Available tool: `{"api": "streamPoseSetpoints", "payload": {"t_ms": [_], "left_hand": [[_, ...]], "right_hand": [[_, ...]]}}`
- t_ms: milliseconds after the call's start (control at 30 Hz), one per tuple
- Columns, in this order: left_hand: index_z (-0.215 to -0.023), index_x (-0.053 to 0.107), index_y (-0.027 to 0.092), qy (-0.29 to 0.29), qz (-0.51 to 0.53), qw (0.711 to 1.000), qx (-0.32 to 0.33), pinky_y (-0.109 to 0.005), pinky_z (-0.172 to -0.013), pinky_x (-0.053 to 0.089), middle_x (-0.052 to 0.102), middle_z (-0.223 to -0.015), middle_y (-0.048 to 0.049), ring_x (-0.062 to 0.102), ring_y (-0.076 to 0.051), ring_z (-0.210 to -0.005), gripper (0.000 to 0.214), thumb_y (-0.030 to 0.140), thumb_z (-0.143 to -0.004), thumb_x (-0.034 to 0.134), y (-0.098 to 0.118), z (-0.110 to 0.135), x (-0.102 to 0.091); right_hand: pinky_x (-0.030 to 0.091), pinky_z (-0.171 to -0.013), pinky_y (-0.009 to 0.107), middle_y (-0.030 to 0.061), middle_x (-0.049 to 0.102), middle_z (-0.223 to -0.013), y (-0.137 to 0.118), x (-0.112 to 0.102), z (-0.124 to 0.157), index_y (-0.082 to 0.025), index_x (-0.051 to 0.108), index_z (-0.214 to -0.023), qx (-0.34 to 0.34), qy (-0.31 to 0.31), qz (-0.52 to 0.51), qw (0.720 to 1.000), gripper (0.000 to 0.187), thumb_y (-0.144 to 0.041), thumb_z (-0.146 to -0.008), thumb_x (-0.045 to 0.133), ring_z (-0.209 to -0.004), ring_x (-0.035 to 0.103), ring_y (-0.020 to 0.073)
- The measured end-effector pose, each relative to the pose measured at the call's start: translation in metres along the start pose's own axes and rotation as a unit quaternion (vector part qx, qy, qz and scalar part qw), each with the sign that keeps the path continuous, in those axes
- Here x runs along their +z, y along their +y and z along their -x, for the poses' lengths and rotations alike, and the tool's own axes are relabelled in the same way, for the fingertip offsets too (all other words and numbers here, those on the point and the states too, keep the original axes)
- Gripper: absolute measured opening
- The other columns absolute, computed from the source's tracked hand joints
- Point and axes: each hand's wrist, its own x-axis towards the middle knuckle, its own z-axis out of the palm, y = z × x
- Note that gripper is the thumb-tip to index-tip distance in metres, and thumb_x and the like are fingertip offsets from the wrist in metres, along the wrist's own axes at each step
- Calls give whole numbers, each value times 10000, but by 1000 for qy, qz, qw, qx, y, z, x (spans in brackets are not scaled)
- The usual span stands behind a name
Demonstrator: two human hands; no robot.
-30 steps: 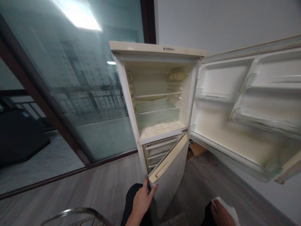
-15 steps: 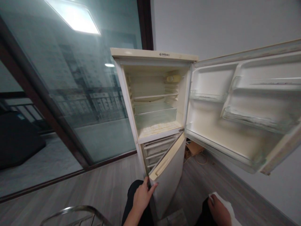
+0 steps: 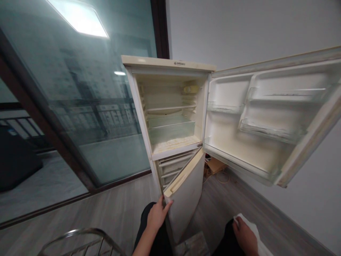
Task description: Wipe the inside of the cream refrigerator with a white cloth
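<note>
An old cream fridge (image 3: 170,64) stands with both doors swung out. My left hand (image 3: 157,215) grips the outer corner of the lower door (image 3: 186,195), fingers wrapped round its edge. The upper door (image 3: 266,121) hangs wide to the right, its clear shelves bare. Low at the right, my right hand (image 3: 243,236) is closed on a white cloth (image 3: 255,234). Glass shelves and a drawer show in the upper compartment (image 3: 172,121); freezer drawers (image 3: 173,165) show behind the lower door.
A large glass sliding door (image 3: 80,106) with a dark frame fills the left. A chrome wire rack (image 3: 80,241) curves in at the bottom left. A cardboard piece and cable (image 3: 217,170) lie on the wood floor behind the fridge, by the grey wall.
The view has drifted right and back a little, so the fridge sits further left in the picture. Both hands keep their holds; the lower door's angle looks about the same.
</note>
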Motion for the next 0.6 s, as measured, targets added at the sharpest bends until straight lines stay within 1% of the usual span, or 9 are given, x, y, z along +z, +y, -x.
{"api": "streamPoseSetpoints", "payload": {"t_ms": [133, 233, 300, 367, 433, 500, 533, 567, 600], "left_hand": [[-1357, 461, 154, 4, 15, 1000, 14, -303, -703, 426, 735, -848, -78, 708, -265, -891, 709, 681, -906, 313, -9, -7, -3], [-1337, 483, 169, 14, 27, 999, 27, -294, -709, 429, 721, -825, -55, 703, -249, -861, 682, 670, -904, 321, -21, -18, -3], [-1345, 489, 174, 9, 32, 999, 27, -294, -713, 436, 711, -805, -48, 696, -245, -836, 692, 675, -892, 338, -29, -27, -1], [-1357, 488, 162, -3, 30, 999, 19, -301, -703, 438, 698, -765, -47, 689, -249, -809, 716, 679, -880, 356, -36, -34, 0], [-1358, 492, 158, -8, 25, 999, 20, -306, -704, 435, 700, -781, -56, 686, -256, -824, 744, 701, -865, 367, -38, -36, 0], [-1351, 499, 166, -11, 24, 999, 22, -308, -708, 430, 705, -804, -63, 682, -261, -842, 772, 737, -850, 366, -38, -35, 0], [-1350, 501, 167, -13, 26, 999, 20, -309, -707, 427, 706, -809, -64, 680, -264, -847, 785, 751, -844, 364, -37, -34, 0], [-1352, 500, 165, -14, 29, 999, 16, -311, -708, 425, 706, -811, -64, 678, -265, -848, 795, 758, -841, 363, -36, -32, 0], [-1354, 499, 161, -13, 34, 999, 11, -314, -709, 423, 705, -810, -64, 675, -265, -844, 800, 760, -843, 361, -35, -30, 1]], "right_hand": [[508, -826, 314, 116, 700, -1167, -3, 10, -13, -205, 621, -1196, 0, 13, -18, 1000, 463, -440, -967, 294, -1003, 700, 241], [510, -905, 323, 130, 683, -1210, -13, 29, -38, -197, 634, -1212, -9, 16, -26, 999, 439, -407, -952, 349, -1066, 682, 248], [506, -943, 336, 134, 658, -1262, -27, 43, -58, -202, 646, -1226, -24, 3, -24, 999, 413, -353, -937, 393, -1115, 662, 255], [505, -950, 335, 137, 652, -1271, -48, 55, -73, -209, 666, -1216, -61, -27, -9, 998, 395, -261, -919, 411, -1129, 656, 253], [514, -922, 337, 149, 658, -1256, -75, 65, -80, -203, 674, -1218, -105, -60, 18, 993, 435, -157, -894, 387, -1095, 672, 252], [525, -896, 371, 169, 634, -1287, -104, 77, -74, -184, 654, -1261, -134, -99, 40, 985, 500, -93, -859, 371, -1068, 682, 269], [523, -903, 386, 172, 612, -1318, -118, 84, -68, -188, 643, -1280, -143, -121, 37, 982, 518, -86, -835, 399, -1085, 675, 279], [517, -919, 388, 167, 611, -1322, -130, 92, -61, -193, 657, -1262, -164, -160, 19, 973, 509, -96, -806, 451, -1105, 665, 284], [518, -917, 391, 145, 637, -1287, -142, 101, -52, -211, 694, -1201, -180, -204, -5, 962, 472, -115, -782, 500, -1095, 669, 289]]}}
